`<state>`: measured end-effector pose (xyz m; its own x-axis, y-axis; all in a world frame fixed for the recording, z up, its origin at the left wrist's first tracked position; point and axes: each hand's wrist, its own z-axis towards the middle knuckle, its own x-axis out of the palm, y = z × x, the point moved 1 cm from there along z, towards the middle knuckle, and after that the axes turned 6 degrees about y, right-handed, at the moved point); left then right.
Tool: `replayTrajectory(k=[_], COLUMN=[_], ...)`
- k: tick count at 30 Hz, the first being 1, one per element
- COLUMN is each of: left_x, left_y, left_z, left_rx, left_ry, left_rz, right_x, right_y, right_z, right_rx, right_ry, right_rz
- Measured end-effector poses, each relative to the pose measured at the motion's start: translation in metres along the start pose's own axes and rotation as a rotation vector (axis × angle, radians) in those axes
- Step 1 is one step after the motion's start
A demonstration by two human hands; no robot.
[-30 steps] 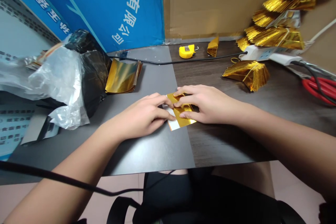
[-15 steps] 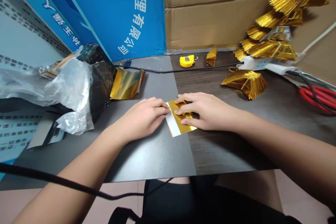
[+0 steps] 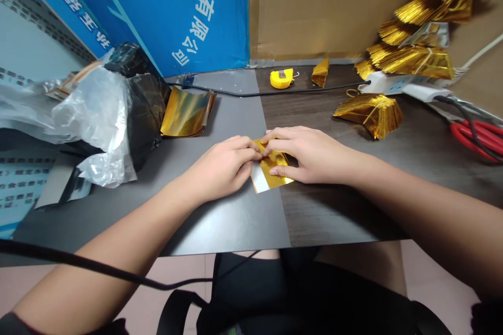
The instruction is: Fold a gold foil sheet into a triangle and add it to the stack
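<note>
The left hand (image 3: 230, 167) is bunched, its pinch unclear; the spread right hand (image 3: 304, 154) presses the gold sheet (image 3: 266, 171) on the counter (image 3: 220, 227). 1 white strip (image 3: 259, 180) lies uncovered; a tied bundle (image 3: 371, 113) looks finished.

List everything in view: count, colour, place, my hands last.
sheet: one, gold and white, under hands
sheet stack: one, gold, left
tape measure: one, yellow, back
folded piece: one, gold, beside tape measure
tied bundle: one, gold, right
bundle pile: one, gold, back right
power strip: one, white, back right
tool: one, red-handled, right
clear bag, black bag: one each, left
printed panels: count unclear, blue and pale, back left
cardboard: count unclear, brown, back
cables: several, black or white, around table
table: one, grey and brown, centre
floor: one, pink, below
lap: one, black-clad, bottom
forearms: two, bare, front
left hand, right hand: one each, bare, on sheet
</note>
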<state>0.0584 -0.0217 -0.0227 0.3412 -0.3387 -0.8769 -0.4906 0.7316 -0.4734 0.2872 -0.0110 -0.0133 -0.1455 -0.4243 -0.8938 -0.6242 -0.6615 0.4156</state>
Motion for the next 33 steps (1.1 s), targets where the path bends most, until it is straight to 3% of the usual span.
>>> replayTrajectory(k=[6,11,20,27,33], left_x=[-0.002,-0.007,-0.006,-0.005,-0.002], left_y=[-0.003,-0.005,-0.005,-0.011,-0.015], left_z=[0.001,0.001,0.000,0.002,0.005], left_rx=[0.121,0.135,0.213,0.169,0.188], left_ry=[0.113,0.189,0.215,0.244,0.173], left_rz=[-0.072,-0.097,-0.065,-0.028,-0.001], right_x=[-0.002,-0.001,-0.002,0.000,0.002], right_y=[0.002,0.000,0.001,-0.001,-0.012], right_z=[0.001,0.000,0.001,0.001,0.000], right_rx=[0.038,0.047,0.032,0.054,-0.040], right_ry=[0.030,0.030,0.019,0.027,0.018], right_rz=[0.006,-0.008,0.023,0.053,0.100])
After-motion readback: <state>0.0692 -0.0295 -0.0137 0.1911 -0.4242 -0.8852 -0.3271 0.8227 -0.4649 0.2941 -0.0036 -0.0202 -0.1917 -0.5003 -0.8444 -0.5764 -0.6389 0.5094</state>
